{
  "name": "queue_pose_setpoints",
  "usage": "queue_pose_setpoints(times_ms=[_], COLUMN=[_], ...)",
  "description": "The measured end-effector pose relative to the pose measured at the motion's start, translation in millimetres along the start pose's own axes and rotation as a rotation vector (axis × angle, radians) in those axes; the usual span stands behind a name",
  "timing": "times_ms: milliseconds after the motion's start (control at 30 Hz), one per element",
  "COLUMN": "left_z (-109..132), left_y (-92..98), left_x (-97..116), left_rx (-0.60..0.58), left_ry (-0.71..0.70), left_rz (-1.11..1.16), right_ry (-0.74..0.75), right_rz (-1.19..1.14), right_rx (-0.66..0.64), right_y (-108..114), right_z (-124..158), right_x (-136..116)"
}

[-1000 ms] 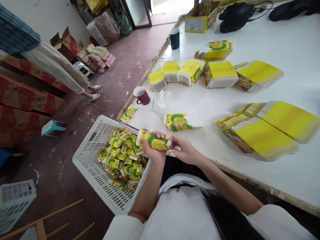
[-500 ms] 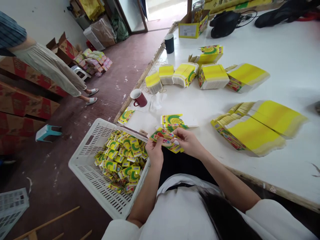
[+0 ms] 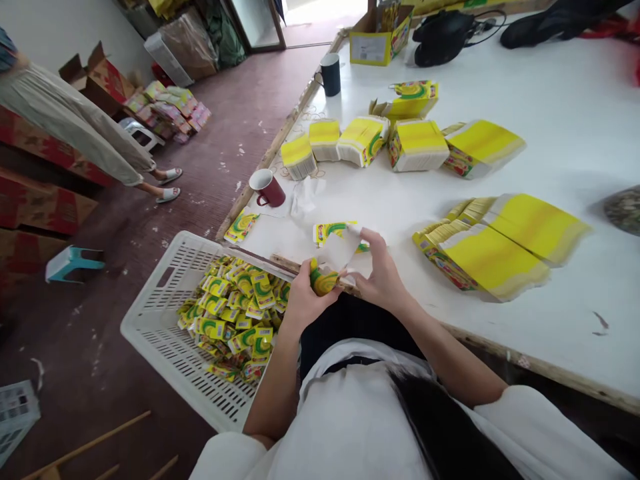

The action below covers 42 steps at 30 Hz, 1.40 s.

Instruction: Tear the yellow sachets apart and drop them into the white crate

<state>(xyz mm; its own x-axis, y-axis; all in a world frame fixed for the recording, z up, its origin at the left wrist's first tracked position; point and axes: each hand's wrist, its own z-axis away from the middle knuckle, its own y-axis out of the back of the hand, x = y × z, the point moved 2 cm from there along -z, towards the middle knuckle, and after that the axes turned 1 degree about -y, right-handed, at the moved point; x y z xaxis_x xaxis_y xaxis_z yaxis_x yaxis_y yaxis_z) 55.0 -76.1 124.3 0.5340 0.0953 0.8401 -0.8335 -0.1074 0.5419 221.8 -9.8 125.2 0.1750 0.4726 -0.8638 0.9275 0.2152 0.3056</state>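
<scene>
Over the table edge, my left hand [image 3: 307,300] is wrapped round a yellow and green printed carton [image 3: 323,279], whose white inner side shows above the fingers. My right hand [image 3: 381,275] is at the carton's right side, thumb and fingers apart around its white flap; whether it grips the flap is hard to tell. Just behind the hands a flat yellow carton [image 3: 325,231] lies on the white table [image 3: 390,213]. Below and left, a white crate [image 3: 150,287] holds many small yellow cartons [image 3: 240,307].
Stacks of flat yellow cartons [image 3: 495,250] lie to the right, with more bundles behind. A red mug [image 3: 271,191] and dark mug [image 3: 331,77] stand near the left edge. A person's legs [image 3: 95,127] and a blue stool [image 3: 75,263] are at the left.
The carton in my hands has turned from its flat printed face to a partly folded shape showing white inside. My right fingers have spread. The whole view has shifted slightly.
</scene>
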Motion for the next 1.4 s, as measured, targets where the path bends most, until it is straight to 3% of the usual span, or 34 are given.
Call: queue_pose_setpoints(times_ms=[67,167,267,333,400,500,567,733,867,1067,1267,1400], left_z=[3,7,8,8,7,4,2,4,5,0,-3,7], left_y=[-9.3,-19.5,-23.4,-21.9,-19.4,-19.6,-21.9,-21.0,-6.4,12.8,4.3,15.0], left_x=[0,0,1,0,-2,-7,-10,-15,-15,-6,5,-11], left_rx=[0.05,0.057,0.051,0.075,0.089,0.079,0.12,0.221,0.173,0.052,0.112,0.119], left_ry=[-0.045,-0.148,-0.291,-0.304,-0.225,-0.09,-0.074,-0.072,-0.082,-0.08,-0.15,-0.071], left_rz=[-0.029,-0.054,-0.056,-0.068,-0.07,0.009,0.036,-0.16,-0.201,-0.167,-0.251,-0.203], right_ry=[-0.215,-0.48,-0.574,-0.544,-0.446,-0.252,-0.149,-0.057,-0.011,0.016,-0.031,-0.072], right_rz=[-0.269,-0.677,-0.853,-0.846,-0.769,-0.516,-0.335,-0.127,0.005,-0.006,-0.128,-0.227], right_rx=[-0.016,-0.304,-0.418,-0.391,-0.36,-0.349,-0.334,-0.18,-0.338,-0.493,-0.352,-0.315], right_y=[-6,-20,-27,-28,-26,-24,-24,-20,-15,5,-5,-7], right_z=[3,8,9,9,9,12,14,10,8,-2,1,-1], right_x=[11,21,23,23,23,20,18,22,30,35,28,38])
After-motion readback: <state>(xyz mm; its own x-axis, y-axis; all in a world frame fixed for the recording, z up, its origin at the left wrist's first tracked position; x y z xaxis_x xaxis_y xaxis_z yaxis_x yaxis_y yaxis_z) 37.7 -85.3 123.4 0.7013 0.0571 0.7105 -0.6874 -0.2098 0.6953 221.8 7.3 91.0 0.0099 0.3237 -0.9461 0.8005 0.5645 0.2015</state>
